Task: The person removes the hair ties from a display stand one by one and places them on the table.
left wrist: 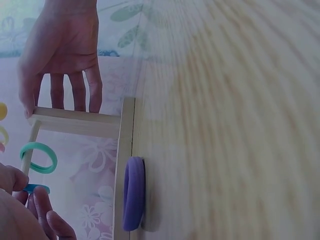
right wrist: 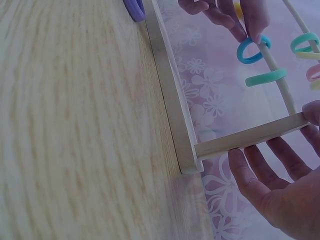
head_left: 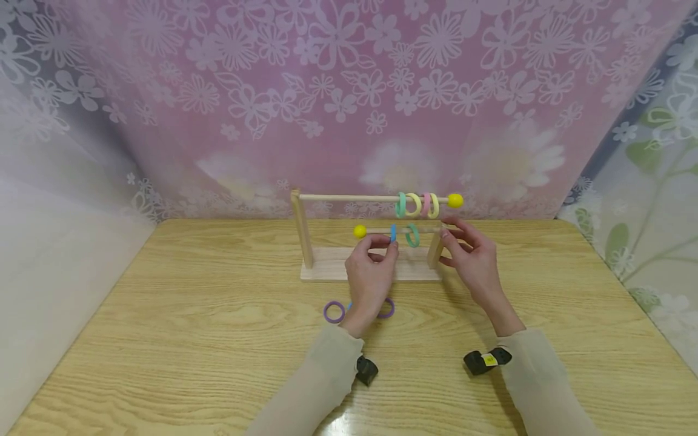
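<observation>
A wooden stand (head_left: 322, 272) carries two horizontal rods with yellow end balls. My left hand (head_left: 372, 275) pinches a blue ring (right wrist: 246, 52) that sits around the lower rod (right wrist: 272, 64). Beside it on the same rod hangs a green ring (head_left: 412, 235). At the right end, my right hand (head_left: 475, 260) grips the short upright post (right wrist: 250, 135) between thumb and fingers. Several rings hang on the upper rod (head_left: 349, 198): a green ring (head_left: 400, 206), a pink ring (head_left: 426, 204) and yellow ones, close to its yellow ball (head_left: 455, 200).
On the table (head_left: 218, 339) in front of the stand lie a purple ring (head_left: 334, 312) and another purple ring (head_left: 388, 309), partly behind the left wrist. A bit of blue shows between them. A flowered curtain (head_left: 327, 109) hangs behind the table.
</observation>
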The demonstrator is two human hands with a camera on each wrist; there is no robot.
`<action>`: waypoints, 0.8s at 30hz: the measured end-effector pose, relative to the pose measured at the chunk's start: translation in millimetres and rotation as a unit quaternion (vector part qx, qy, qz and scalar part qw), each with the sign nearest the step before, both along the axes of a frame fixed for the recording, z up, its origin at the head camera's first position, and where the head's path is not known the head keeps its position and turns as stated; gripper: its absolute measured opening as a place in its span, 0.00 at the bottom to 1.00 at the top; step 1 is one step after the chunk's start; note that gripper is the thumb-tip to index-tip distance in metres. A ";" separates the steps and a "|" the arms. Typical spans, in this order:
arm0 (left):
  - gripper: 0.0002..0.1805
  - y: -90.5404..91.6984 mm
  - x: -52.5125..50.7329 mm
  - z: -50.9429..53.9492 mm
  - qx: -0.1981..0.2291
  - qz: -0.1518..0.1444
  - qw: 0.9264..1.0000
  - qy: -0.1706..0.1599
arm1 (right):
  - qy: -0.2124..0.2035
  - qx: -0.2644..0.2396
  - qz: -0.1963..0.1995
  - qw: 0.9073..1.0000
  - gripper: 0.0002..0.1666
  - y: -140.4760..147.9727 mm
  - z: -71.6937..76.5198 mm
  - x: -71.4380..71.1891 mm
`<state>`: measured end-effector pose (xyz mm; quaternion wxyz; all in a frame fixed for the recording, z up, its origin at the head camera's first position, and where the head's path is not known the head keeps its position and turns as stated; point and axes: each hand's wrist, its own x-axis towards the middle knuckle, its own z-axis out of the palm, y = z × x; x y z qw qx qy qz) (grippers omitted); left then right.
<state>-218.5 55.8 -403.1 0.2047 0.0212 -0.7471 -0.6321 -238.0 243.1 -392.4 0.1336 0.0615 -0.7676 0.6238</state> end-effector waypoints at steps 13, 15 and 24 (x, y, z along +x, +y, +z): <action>0.03 -5.0 -0.6 -1.8 0.003 0.007 1.000 0.012 | 0.001 -0.001 0.001 1.000 0.25 0.6 -2.5 -0.1; 0.03 -6.0 -0.9 -2.3 0.002 0.009 1.000 0.015 | -0.003 0.000 0.000 1.000 0.25 0.2 -1.9 0.2; 0.03 -10.7 1.1 -2.8 0.010 0.009 1.000 0.023 | -0.003 0.002 -0.001 1.000 0.25 -0.2 -2.6 0.1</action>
